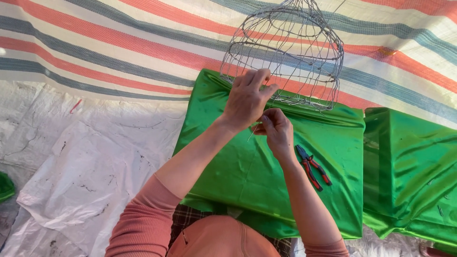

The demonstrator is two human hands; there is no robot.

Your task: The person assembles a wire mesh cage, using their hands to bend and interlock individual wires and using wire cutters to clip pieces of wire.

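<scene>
A bell-shaped wire frame (290, 52) lies on its side at the top of a folded green satin cloth (238, 171). My left hand (245, 97) grips the frame's lower rim at its near left edge. Just below it, my right hand (276, 128) pinches a thin short piece of wire (253, 132) between its fingertips, close to the rim. Red-handled pliers (312, 166) rest on the green cloth to the right of my right forearm, untouched.
A second green cloth (414, 166) lies to the right. Under everything is a striped red, grey and white tarp (119, 43) and a stained white plastic sheet (85, 166) at left. A scrap of green (4, 185) shows at the far left edge.
</scene>
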